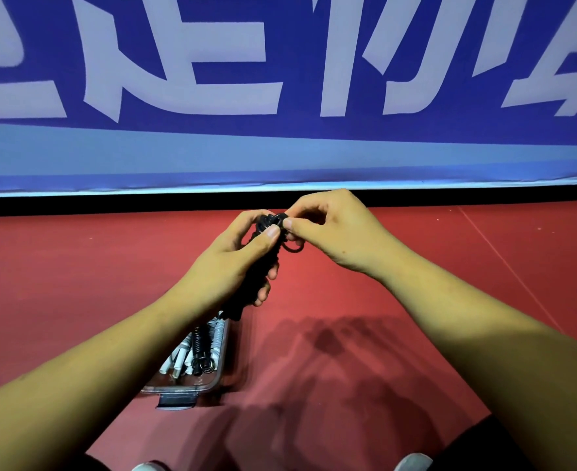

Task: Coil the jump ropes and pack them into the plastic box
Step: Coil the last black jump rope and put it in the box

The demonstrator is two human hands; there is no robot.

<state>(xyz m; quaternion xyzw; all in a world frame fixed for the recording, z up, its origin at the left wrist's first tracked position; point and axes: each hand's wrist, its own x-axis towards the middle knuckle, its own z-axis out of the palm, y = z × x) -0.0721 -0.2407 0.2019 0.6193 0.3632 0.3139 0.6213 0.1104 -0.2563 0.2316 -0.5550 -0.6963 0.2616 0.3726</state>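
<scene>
a: how far along is it?
b: part way, i'd say. the clear plastic box point(178, 389), lower left of centre on the red floor point(399, 294), already holds wound ropes point(205, 345), white and black, ridged like springs.
a: and the hands?
b: mid frame, the left hand point(239, 263) is curled round a bundled black jump rope point(262, 266), and the right hand point(331, 232) pinches its top loop. the end needs tucking, then packing.
</scene>
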